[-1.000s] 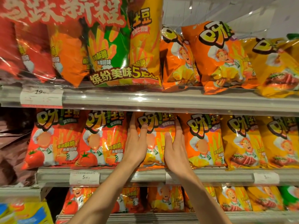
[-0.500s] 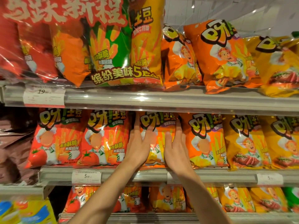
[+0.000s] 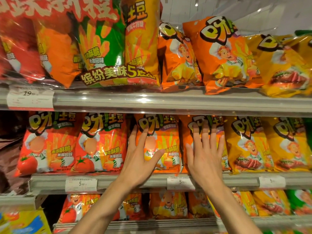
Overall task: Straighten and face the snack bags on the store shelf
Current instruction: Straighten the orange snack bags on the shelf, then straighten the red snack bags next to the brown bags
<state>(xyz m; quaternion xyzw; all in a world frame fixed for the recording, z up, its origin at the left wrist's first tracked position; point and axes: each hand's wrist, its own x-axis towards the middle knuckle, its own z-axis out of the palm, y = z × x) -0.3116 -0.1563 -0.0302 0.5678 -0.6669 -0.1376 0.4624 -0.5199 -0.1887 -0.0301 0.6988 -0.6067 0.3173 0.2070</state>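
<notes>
On the middle shelf (image 3: 128,181) stands a row of snack bags. My left hand (image 3: 140,159) lies flat with spread fingers on the left part of an upright orange bag (image 3: 167,142). My right hand (image 3: 205,157) lies flat, fingers apart, on the neighbouring orange bag (image 3: 187,130) to its right, covering most of its front. Neither hand grips anything. Two red tomato bags (image 3: 50,142) stand to the left, two yellow steak bags (image 3: 248,144) to the right, all facing forward.
The top shelf (image 3: 168,102) carries a large multipack (image 3: 101,48) and tilted orange (image 3: 224,54) and yellow bags (image 3: 285,65). A lower shelf holds more bags (image 3: 168,205). Price tags (image 3: 81,184) sit on the shelf rails. Brown bags (image 3: 10,152) are at far left.
My right hand has shifted right from the first orange bag onto the neighbouring one, and both hands have spread their fingers. The view has moved slightly closer.
</notes>
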